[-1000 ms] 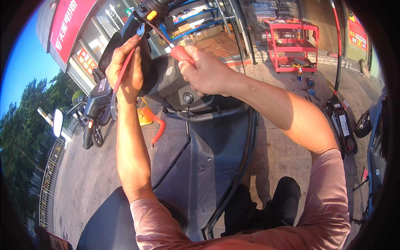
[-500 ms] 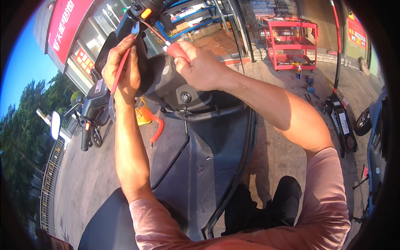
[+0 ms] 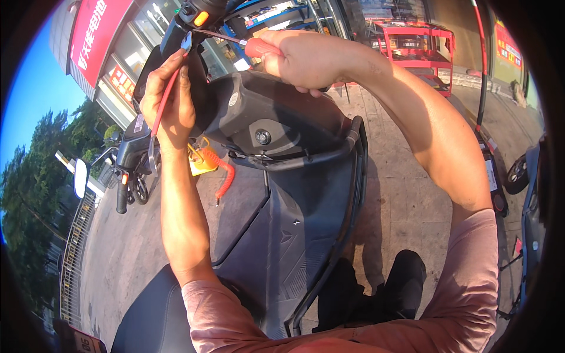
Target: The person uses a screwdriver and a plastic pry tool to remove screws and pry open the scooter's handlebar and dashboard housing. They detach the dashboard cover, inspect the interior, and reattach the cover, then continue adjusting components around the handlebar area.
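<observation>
My right hand (image 3: 306,62) is wrapped round the red handle of a screwdriver (image 3: 257,48). Its thin shaft points left toward the scooter's handlebar (image 3: 197,15); the tip is hard to make out there. Below the handlebar, my left hand (image 3: 168,100) grips a slim hand tool (image 3: 162,107) with a red middle, a grey metal head above the fingers and a pale curved end below. What kind of tool it is I cannot tell. Under both hands is the scooter's dark front panel (image 3: 282,112) with a round key lock (image 3: 262,137).
Black tubular guard bars (image 3: 359,153) edge the scooter's right side. A red tool cart (image 3: 415,59) stands far right, beside a red-and-black pole (image 3: 481,70). A coiled orange hose (image 3: 225,176) lies on the left pavement, near another parked scooter (image 3: 126,159).
My right hand has moved up and to the right with the screwdriver, its elbow swinging outward, and the shaft is nearer level. My left hand has shifted only slightly, keeping its tool.
</observation>
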`<action>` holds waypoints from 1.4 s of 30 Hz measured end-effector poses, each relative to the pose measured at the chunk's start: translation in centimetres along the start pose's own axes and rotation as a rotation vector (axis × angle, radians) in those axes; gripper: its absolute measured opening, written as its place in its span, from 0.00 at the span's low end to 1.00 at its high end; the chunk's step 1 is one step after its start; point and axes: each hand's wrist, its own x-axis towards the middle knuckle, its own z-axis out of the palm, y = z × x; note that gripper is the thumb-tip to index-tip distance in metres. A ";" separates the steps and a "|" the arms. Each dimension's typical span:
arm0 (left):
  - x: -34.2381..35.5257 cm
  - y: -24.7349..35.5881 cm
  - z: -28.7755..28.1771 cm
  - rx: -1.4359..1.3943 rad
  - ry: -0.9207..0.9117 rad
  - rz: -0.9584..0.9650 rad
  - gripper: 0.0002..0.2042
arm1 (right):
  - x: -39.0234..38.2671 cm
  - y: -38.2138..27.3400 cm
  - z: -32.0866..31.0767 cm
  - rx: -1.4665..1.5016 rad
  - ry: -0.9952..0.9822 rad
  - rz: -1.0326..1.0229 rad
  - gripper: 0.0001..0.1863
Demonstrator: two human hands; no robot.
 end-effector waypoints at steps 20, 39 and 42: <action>0.0 1.5 0.5 -0.166 -0.010 -0.091 0.08 | -0.4 -0.7 -1.2 -0.090 -0.048 0.043 0.21; 0.0 1.5 0.3 -0.371 0.096 -0.262 0.12 | -0.5 -0.5 -1.1 -0.061 -0.038 0.019 0.20; 0.6 1.3 -0.3 -0.391 0.042 -0.285 0.13 | -0.4 -0.3 -1.2 -0.036 -0.054 0.014 0.20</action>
